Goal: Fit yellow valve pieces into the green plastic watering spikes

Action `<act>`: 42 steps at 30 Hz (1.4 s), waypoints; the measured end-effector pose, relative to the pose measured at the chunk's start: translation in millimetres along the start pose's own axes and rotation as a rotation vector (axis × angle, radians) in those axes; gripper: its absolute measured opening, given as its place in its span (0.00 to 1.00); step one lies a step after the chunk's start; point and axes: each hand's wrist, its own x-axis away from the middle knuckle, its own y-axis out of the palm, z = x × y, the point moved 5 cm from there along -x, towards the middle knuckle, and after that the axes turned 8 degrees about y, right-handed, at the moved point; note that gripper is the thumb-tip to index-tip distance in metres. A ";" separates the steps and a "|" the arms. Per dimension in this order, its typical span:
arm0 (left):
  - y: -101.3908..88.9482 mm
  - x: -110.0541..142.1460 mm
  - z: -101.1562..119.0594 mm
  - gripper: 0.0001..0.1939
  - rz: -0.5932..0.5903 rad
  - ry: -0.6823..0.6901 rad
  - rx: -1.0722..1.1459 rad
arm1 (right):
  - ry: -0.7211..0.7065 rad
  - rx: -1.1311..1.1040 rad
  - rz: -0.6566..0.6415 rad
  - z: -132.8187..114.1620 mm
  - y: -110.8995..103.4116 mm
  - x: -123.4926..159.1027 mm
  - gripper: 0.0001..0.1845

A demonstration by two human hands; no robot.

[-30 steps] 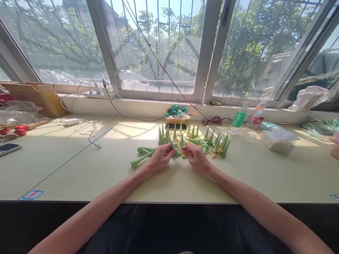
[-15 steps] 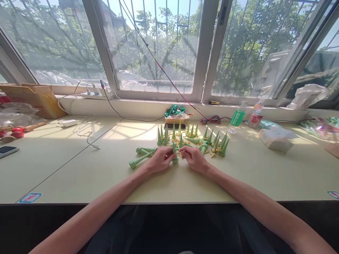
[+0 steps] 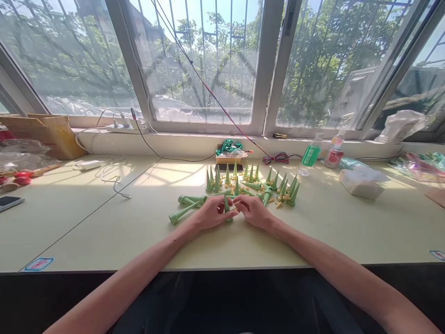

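Note:
My left hand [image 3: 210,214] is closed round a green cone-shaped spike [image 3: 226,205] that stands point up on the pale table [image 3: 104,232]. My right hand [image 3: 253,211] sits beside it, fingers pinched on a small yellow piece [image 3: 235,208] at the cone's side. Just behind my hands stand several more green cones [image 3: 250,178] with small yellow parts scattered among them. Some longer green spikes [image 3: 184,207] lie flat to the left of my left hand.
A green-labelled bottle [image 3: 310,157] and a second bottle [image 3: 334,152] stand at the back right, near a white bundle [image 3: 361,182]. A small box with green wire [image 3: 229,150] sits by the sill. Cables, a charger [image 3: 91,164], a phone [image 3: 10,202] and a cardboard box [image 3: 52,132] are at left.
Both hands have drawn slightly nearer to me with the cone. The cone, tilted between my fingers before, now stands upright on the table.

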 end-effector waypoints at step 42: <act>-0.9 0.5 8.0 0.10 0.018 0.111 -0.055 | 0.092 -0.101 -0.026 3.5 1.3 -0.4 0.12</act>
